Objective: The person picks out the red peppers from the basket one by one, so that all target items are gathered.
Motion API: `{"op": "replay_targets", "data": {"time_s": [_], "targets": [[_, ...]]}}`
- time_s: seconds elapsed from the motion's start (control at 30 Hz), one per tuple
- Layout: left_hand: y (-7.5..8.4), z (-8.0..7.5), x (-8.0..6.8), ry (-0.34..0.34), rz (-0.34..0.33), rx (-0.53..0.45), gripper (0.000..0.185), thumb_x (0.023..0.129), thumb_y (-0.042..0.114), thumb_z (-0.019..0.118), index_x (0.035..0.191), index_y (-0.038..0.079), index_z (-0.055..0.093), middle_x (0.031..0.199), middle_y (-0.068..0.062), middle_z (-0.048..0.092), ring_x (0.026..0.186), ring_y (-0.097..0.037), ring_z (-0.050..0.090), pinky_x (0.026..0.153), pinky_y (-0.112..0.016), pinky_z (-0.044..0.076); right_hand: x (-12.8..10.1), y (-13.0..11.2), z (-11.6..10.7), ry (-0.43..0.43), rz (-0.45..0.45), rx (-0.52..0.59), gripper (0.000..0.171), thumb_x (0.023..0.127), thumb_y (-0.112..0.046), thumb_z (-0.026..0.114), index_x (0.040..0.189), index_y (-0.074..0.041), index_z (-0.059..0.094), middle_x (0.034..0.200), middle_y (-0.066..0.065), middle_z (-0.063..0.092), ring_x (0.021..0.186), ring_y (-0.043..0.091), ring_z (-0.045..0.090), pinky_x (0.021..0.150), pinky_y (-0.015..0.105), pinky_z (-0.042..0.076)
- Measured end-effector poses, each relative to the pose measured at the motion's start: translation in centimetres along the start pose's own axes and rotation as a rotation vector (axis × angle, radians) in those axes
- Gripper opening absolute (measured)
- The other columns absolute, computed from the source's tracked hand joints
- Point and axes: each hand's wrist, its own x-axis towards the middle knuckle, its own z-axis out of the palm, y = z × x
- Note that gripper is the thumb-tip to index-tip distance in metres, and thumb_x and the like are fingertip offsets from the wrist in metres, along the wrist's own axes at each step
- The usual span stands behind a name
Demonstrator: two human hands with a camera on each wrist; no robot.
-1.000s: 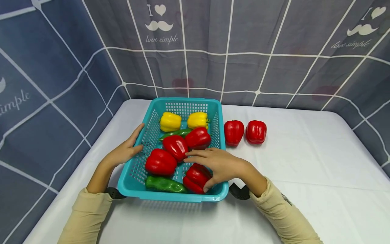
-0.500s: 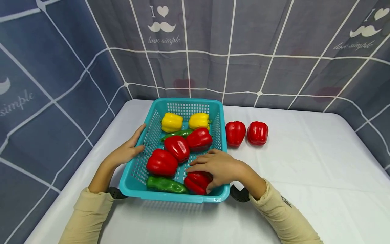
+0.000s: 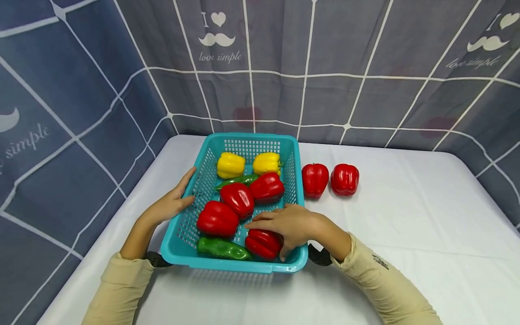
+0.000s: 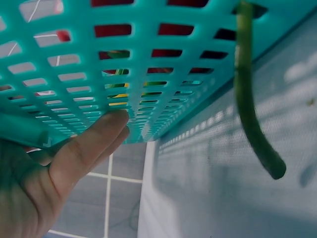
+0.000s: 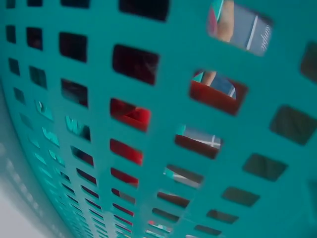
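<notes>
In the head view, my left hand holds the left rim of a turquoise slotted basket. The left wrist view shows its straight fingers against the basket's outer wall. My right hand reaches over the right rim and grips a red bell pepper in the near right corner, fingers on top and thumb at its near side. Beside it lies a long green pepper. More red bell peppers fill the middle. In the right wrist view, the basket wall hides the right hand.
Two yellow bell peppers and a thin green pepper lie farther back in the basket. A green stem pokes out through its side. Outside, two red bell peppers sit on the white cloth. A grey checked curtain stands behind.
My right hand has come down closer around the red bell pepper in the near corner, and that pepper has turned slightly. The left hand keeps its place on the rim.
</notes>
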Motion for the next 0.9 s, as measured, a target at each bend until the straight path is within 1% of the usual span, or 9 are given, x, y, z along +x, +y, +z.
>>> {"op": "replay_targets", "data": {"time_s": [0.13, 0.37, 0.6, 0.77, 0.9], "targets": [[-0.13, 0.11, 0.14, -0.004, -0.005, 0.002, 0.073, 0.091, 0.001, 0.034, 0.146, 0.010, -0.013, 0.151, -0.021, -0.009, 0.131, -0.047, 0.013, 0.089, -0.059, 0.040, 0.15, 0.10, 0.26, 0.011, 0.022, 0.000, 0.090, 0.066, -0.035, 0.078, 0.141, -0.038, 0.028, 0.136, -0.009, 0.042, 0.115, 0.011, 0.043, 0.083, 0.030, 0.043], [-0.08, 0.09, 0.04, 0.006, -0.019, 0.016, 0.074, 0.090, 0.001, 0.035, 0.146, 0.011, -0.013, 0.151, -0.022, -0.008, 0.131, -0.049, 0.014, 0.089, -0.060, 0.039, 0.12, 0.08, 0.72, 0.101, 0.033, 0.033, 0.085, 0.064, -0.037, 0.079, 0.137, -0.035, 0.037, 0.129, -0.009, 0.050, 0.107, 0.012, 0.049, 0.075, 0.027, 0.046], [-0.10, 0.23, -0.43, 0.010, -0.027, 0.008, 0.074, 0.091, 0.001, 0.035, 0.146, 0.012, -0.013, 0.150, -0.022, -0.008, 0.130, -0.050, 0.015, 0.087, -0.060, 0.041, 0.04, 0.05, 1.02, 0.152, 0.006, 0.046, 0.083, 0.064, -0.039, 0.079, 0.136, -0.032, 0.040, 0.126, -0.008, 0.052, 0.107, 0.012, 0.049, 0.077, 0.029, 0.047], [-0.03, 0.17, -0.35, 0.006, -0.020, 0.004, 0.075, 0.090, 0.001, 0.036, 0.146, 0.013, -0.013, 0.150, -0.022, -0.008, 0.130, -0.051, 0.015, 0.087, -0.061, 0.040, -0.25, 0.31, 0.94, 0.198, -0.016, 0.095, 0.083, 0.064, -0.040, 0.079, 0.137, -0.029, 0.040, 0.124, -0.007, 0.052, 0.107, 0.013, 0.050, 0.080, 0.030, 0.048], [0.05, 0.10, -0.17, 0.004, -0.018, 0.002, 0.075, 0.090, 0.001, 0.036, 0.146, 0.014, -0.013, 0.151, -0.022, -0.008, 0.130, -0.051, 0.014, 0.088, -0.062, 0.038, -0.55, 0.62, 0.66, 0.220, -0.019, 0.155, 0.085, 0.064, -0.040, 0.079, 0.137, -0.028, 0.039, 0.124, -0.006, 0.051, 0.108, 0.012, 0.049, 0.081, 0.029, 0.049]]}}
